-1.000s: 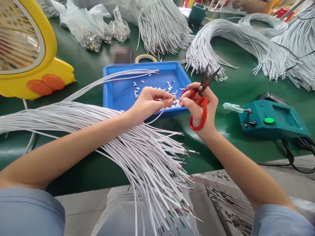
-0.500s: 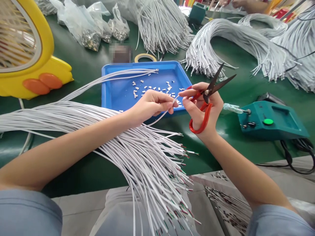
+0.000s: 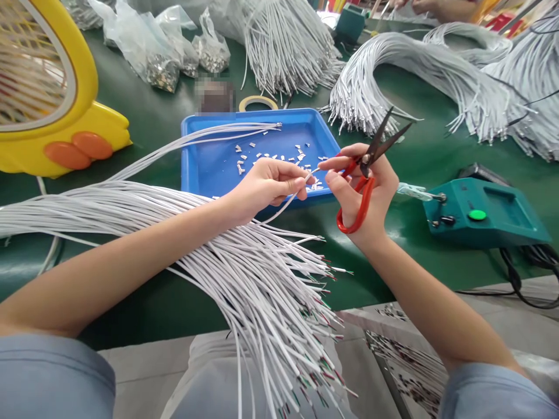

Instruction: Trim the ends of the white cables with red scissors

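Observation:
My left hand (image 3: 282,185) pinches a white cable (image 3: 286,208) close to its end, over the front right of a blue tray (image 3: 209,171). My right hand (image 3: 364,192) is closed around red-handled scissors (image 3: 360,209), whose dark blades point up and away, spread apart. The right thumb and forefinger are at the tip of the same cable; whether they touch it is hard to tell. Small white cut pieces (image 3: 300,156) lie in the tray, and a few cable ends rest across its back. Beneath my left forearm spreads a thick bundle of white cables (image 3: 262,273) with red and green wire tips.
A green device (image 3: 484,212) with a clip stands at the right. The yellow fan (image 3: 87,139) is at the left. Behind the tray are a tape roll (image 3: 257,99), bags of metal parts (image 3: 161,67) and more cable bundles (image 3: 288,46). Another person's hand (image 3: 423,7) shows far back.
The scissors have tilted slightly, their blades shifting a little left. My right fingers have moved slightly at the cable's tip. My left hand keeps its pinch.

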The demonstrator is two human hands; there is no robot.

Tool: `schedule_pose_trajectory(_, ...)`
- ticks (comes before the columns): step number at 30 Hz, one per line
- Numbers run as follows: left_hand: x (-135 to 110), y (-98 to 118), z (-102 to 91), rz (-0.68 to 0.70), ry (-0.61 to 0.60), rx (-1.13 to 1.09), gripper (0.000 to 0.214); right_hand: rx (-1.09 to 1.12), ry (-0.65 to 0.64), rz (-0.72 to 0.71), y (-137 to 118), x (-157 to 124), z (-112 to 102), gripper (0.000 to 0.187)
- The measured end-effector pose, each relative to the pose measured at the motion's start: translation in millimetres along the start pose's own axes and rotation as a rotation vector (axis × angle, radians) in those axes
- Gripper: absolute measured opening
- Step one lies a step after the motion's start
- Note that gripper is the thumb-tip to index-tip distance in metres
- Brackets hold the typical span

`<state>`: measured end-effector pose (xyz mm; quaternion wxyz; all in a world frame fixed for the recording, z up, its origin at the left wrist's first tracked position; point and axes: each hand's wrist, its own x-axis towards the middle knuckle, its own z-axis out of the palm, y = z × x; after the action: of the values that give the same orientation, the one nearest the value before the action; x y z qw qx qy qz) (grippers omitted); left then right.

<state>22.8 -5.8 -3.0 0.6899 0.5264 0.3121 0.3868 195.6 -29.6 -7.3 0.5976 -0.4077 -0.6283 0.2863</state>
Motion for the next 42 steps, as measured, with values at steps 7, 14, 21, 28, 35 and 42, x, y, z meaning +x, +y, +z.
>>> schedule_pose_trajectory(7, 1, -1, -0.4, 0.013, 0.002, 0.061, 0.014, 0.057, -0.100, 0.142, 8, 3, -3, 0.024)
schedule_pose_trajectory(14, 0, 0, 4.2, 0.062, 0.062, 0.131, 0.016, 0.079, -0.097, 0.162, 7, 3, -1, 0.027)
schedule_pose_trajectory(21, -2, 0, 9.5, 0.274, 0.184, 0.399, 0.012, 0.085, -0.058, 0.173, 3, 1, 2, 0.028)
schedule_pose_trajectory(28, -2, -6, 7.2, 0.356, 0.242, 0.484, 0.010, 0.076, -0.059, 0.227, 8, -1, 2, 0.029)
schedule_pose_trajectory(35, -1, -10, 6.5, 0.404, 0.253, 0.520, 0.007, 0.080, -0.056, 0.273, 7, -1, 3, 0.029)
schedule_pose_trajectory(42, -1, -6, 7.6, 0.337, 0.150, 0.380, 0.002, 0.133, -0.084, 0.239, 6, 0, 2, 0.030)
